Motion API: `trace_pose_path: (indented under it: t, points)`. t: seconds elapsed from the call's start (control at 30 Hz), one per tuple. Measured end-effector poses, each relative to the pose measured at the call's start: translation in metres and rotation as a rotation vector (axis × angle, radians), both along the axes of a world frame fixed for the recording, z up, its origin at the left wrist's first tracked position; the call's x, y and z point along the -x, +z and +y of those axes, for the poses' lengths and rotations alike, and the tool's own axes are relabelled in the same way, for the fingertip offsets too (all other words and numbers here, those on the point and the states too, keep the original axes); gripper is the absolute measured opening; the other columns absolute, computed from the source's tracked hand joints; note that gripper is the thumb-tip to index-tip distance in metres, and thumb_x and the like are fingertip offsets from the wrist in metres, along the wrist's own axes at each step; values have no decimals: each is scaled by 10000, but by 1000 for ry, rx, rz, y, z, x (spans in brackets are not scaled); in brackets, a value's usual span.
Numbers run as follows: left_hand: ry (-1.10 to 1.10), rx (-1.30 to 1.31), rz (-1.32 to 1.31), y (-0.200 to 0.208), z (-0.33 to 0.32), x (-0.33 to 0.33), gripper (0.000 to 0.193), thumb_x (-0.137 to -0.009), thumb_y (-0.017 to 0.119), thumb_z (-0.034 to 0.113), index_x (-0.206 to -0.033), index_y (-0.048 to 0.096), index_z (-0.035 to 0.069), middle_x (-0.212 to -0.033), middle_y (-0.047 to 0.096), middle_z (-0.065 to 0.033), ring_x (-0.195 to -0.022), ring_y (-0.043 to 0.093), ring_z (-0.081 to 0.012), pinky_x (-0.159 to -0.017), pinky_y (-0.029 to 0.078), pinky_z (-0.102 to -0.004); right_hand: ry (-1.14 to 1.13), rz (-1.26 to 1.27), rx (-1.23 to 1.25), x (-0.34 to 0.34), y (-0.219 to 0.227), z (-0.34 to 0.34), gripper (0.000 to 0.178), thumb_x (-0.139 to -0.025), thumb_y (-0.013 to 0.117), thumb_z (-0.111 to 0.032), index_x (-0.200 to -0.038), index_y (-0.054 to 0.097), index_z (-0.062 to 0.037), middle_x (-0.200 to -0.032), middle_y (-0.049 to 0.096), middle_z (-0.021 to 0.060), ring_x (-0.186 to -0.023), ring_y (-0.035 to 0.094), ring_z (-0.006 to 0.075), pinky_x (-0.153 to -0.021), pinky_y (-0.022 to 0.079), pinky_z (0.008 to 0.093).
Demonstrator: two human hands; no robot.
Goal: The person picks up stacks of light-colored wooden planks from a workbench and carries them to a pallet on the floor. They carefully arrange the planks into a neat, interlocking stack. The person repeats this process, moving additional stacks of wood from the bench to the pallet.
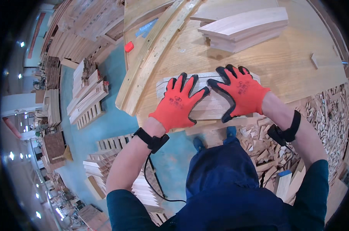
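Note:
Both my hands wear red gloves with black fingertips. My left hand (179,103) lies with fingers spread on a row of pale wooden strips (211,106) at the near edge of the workbench (236,65). My right hand (240,92) rests on the right part of the same row, its fingers also apart and its thumb reaching toward the near side. The two thumbs point toward each other over the wood. Parts of the strips under my palms are hidden. Beyond my right hand sits a stack of curved wooden pieces (245,29).
Two long wooden beams (155,54) lie along the bench's left side, near a small red object (129,47). A wood sliver (314,61) lies at the right. Offcuts (317,127) heap up right of me. Wood stacks (87,92) stand on the blue-green floor at left.

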State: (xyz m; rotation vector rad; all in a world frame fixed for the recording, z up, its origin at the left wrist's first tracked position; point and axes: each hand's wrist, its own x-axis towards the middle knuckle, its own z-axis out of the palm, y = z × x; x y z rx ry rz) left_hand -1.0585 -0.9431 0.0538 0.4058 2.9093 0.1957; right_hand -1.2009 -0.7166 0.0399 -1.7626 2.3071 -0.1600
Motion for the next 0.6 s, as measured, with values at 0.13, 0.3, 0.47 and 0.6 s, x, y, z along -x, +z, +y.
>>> trace_pose_path:
  t: [0.13, 0.3, 0.47, 0.6]
  points:
    - [48, -32, 51, -3, 3, -6, 994, -536, 856, 359, -1446, 469, 257, -1519, 346, -222, -1399, 299, -471, -1152, 245, -554, 2, -29, -87, -2, 3, -9, 1118, -581, 784, -697, -1495, 410, -173, -1490, 341, 282, -1339, 366, 464, -1082, 314, 584]
    - [122, -65, 178, -12, 8, -18, 888, -578, 838, 320, -1393, 518, 172, -1451, 423, -227, -1349, 378, -455, -1123, 296, -551, 19, 56, -175, -6, 5, -12, 1187, -560, 775, -733, -1530, 353, -195, -1502, 319, 303, -1360, 331, 500, -1103, 278, 610]
    - [569, -289, 384, -30, 70, -94, 572, -705, 805, 321, -1176, 617, 57, -1135, 594, -200, -1020, 594, -407, -862, 491, -498, -52, -126, -201, 12, 7, -28, 1174, -610, 731, -764, -1529, 340, -147, -1469, 370, 280, -1331, 406, 425, -1097, 325, 522]
    - [908, -586, 118, -33, 106, -83, 405, -769, 759, 313, -1049, 648, 42, -1045, 617, -164, -941, 613, -369, -802, 505, -466, -110, -159, -151, 14, -3, -47, 1168, -624, 740, -748, -1499, 364, -71, -1332, 515, 234, -1228, 521, 388, -1047, 403, 469]
